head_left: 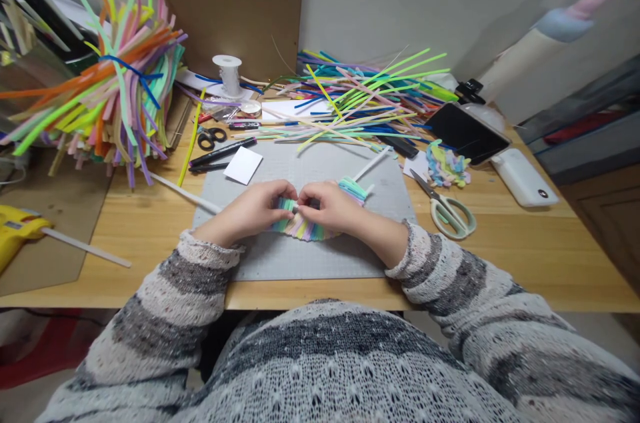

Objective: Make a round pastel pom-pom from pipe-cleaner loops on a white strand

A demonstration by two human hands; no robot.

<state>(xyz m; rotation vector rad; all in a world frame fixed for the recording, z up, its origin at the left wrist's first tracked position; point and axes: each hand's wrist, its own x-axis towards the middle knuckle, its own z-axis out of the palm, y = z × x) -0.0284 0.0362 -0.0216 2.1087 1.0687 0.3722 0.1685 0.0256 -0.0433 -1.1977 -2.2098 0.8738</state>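
Over a grey cutting mat (pixel 270 260), my left hand (pixel 257 208) and my right hand (pixel 330 205) pinch a strip of pastel pipe cleaners (pixel 305 230) between them. Its short lengths sit side by side in pink, yellow, mint, blue and purple. Both hands are closed, thumbs and forefingers almost meeting at the strip's upper edge. The strip's mint and blue end (pixel 353 188) shows beyond my right hand. A pale stick (pixel 371 163) juts up from there. Another pale strip (pixel 185 193) emerges by my left wrist. My fingers hide part of the piece.
Green-handled scissors (pixel 453 215) lie right of the mat, near a phone (pixel 467 132), a white power bank (pixel 525 176) and pastel scraps (pixel 447 165). Loose pipe cleaners (pixel 370 96) spread behind. A tied bundle (pixel 125 76) and yellow glue gun (pixel 20 230) are left. A white card (pixel 243 165) rests on the mat.
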